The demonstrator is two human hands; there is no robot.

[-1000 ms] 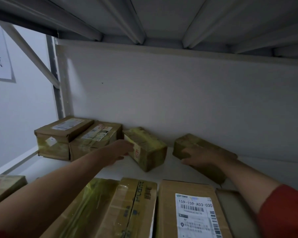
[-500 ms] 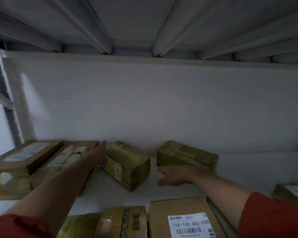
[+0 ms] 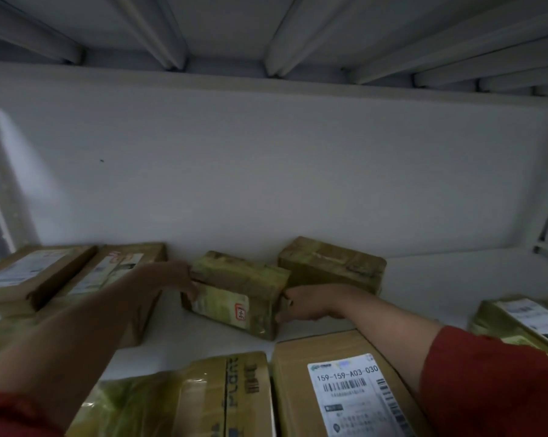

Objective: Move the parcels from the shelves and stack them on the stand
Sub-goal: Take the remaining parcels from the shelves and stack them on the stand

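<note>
A small taped cardboard parcel (image 3: 234,291) with a red-edged sticker sits on the white shelf (image 3: 424,279), near the back wall. My left hand (image 3: 174,277) grips its left end, fingers curled over the edge. My right hand (image 3: 307,302) grips its right end, thumb under the corner. Just behind my right hand lies another small brown parcel (image 3: 332,263), touching the back wall.
Two long parcels (image 3: 77,275) lie side by side at the left. In front are a taped parcel (image 3: 209,395) and a box with a barcode label (image 3: 345,392). One more labelled parcel (image 3: 518,320) lies at the right. The shelf above hangs low overhead.
My right hand left the rear parcel and moved left onto the right end of the stickered parcel. My left hand closed on its left end. The view shifted right.
</note>
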